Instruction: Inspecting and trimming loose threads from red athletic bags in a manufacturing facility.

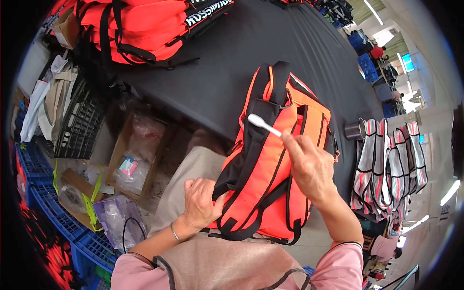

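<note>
A bright orange-red backpack (279, 170) with black trim lies on the black-covered table in front of me, its shoulder straps facing up. My left hand (203, 200) is closed on the backpack's black side edge near its lower left. Over the pack, my right hand (309, 166) grips a white toothbrush (263, 124) by its handle. The brush head points up and left, over the black strap padding; whether its bristles touch the fabric I cannot tell.
More orange-red backpacks (137, 29) are piled on the black table cover (208, 82) at far left. A metal cup (355, 129) stands by the right edge, near hanging striped bags (384, 166). Below left are a cardboard box (118, 145) of plastic bags and blue crates (63, 215).
</note>
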Available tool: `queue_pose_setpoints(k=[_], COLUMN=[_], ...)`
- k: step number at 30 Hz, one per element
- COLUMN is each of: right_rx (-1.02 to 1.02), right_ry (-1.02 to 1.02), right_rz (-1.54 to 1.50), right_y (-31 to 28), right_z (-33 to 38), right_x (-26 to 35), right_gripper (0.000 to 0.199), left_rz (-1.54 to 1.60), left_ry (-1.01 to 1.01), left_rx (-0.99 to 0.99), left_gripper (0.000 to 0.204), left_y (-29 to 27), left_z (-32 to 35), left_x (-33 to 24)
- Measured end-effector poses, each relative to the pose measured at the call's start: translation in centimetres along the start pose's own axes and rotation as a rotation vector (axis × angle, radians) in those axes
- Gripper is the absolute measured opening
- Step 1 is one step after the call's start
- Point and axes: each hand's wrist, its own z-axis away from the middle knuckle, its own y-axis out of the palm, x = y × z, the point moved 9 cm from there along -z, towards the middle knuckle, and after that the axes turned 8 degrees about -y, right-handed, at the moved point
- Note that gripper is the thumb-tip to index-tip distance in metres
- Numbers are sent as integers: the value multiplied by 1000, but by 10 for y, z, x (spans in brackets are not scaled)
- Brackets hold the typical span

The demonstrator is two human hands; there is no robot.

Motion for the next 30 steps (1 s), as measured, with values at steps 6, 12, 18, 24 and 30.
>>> queue_pose_setpoints(k=[6, 12, 18, 24, 30], right_rx=[-248, -390, -452, -358, -494], right_ry=[323, 743, 1051, 1285, 1147], right_rz=[-10, -290, -316, -479, -540], right_y=[-24, -20, 13, 39, 33], right_z=[19, 109, 226, 295, 263], right_x=[-70, -130, -165, -162, -132], right_gripper=[23, 17, 23, 21, 23], left_rz=[-4, -8, -39, 19, 153], left_ry=[-20, -27, -14, -78, -280], left_rx=[14, 15, 2, 1, 104], left_gripper=[26, 24, 28, 33, 75], left_y=[1, 0, -3, -10, -17], left_z=[0, 2, -4, -7, -7], left_x=[4, 2, 2, 7, 28])
